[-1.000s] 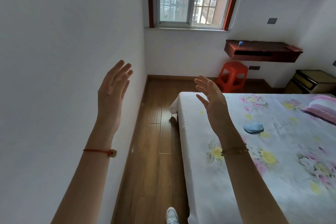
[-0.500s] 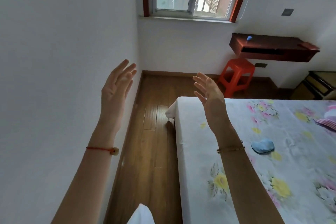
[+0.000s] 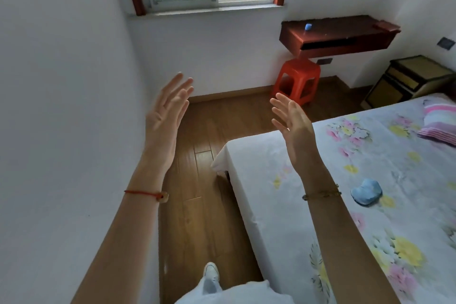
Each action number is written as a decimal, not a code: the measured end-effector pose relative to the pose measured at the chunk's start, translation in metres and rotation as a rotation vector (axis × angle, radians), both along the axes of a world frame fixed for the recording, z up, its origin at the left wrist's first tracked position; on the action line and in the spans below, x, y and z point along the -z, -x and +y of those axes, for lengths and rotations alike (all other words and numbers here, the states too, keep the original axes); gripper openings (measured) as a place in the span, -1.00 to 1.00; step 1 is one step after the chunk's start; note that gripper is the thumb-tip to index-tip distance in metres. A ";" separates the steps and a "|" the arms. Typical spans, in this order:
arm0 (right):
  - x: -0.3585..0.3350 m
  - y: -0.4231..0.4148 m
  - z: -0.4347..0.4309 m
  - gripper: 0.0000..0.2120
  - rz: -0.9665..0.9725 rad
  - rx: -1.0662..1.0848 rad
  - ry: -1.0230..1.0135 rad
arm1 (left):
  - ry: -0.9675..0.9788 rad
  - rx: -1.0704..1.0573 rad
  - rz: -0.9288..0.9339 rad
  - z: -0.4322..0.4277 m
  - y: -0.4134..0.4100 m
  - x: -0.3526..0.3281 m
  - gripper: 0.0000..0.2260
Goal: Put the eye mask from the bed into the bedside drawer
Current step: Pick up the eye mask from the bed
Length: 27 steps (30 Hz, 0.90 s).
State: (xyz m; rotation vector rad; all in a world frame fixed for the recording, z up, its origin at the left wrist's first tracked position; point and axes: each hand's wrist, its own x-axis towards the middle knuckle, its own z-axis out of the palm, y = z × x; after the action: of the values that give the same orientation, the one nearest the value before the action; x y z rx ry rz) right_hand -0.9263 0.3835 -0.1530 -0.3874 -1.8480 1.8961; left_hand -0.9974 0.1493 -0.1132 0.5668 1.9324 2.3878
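Compared with a moment ago, the view is brought nearer to the small blue padded eye mask (image 3: 366,191) on the flowered bed (image 3: 271,180), while the left hand (image 3: 165,116) and right hand (image 3: 293,122) are kept raised, spread and empty, so no grasp is begun.

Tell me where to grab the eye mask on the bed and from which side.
Probably pinch the eye mask at its narrow middle, coming from above with the right hand, the nearer one. It lies flat and alone on the bed, soft-looking, with nothing to get fingers under, so a top pinch suits better than a side scoop.
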 end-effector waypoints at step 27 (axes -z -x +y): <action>0.020 0.149 0.192 -0.61 -0.084 0.647 0.108 | 0.106 0.686 -0.077 0.319 0.266 0.027 -0.58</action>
State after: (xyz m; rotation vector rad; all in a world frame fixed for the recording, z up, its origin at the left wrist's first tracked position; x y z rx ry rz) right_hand -1.0751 0.5752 -0.1726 -0.9789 -1.4256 1.5381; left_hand -1.2635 0.4688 -0.1398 0.9269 1.4873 1.8331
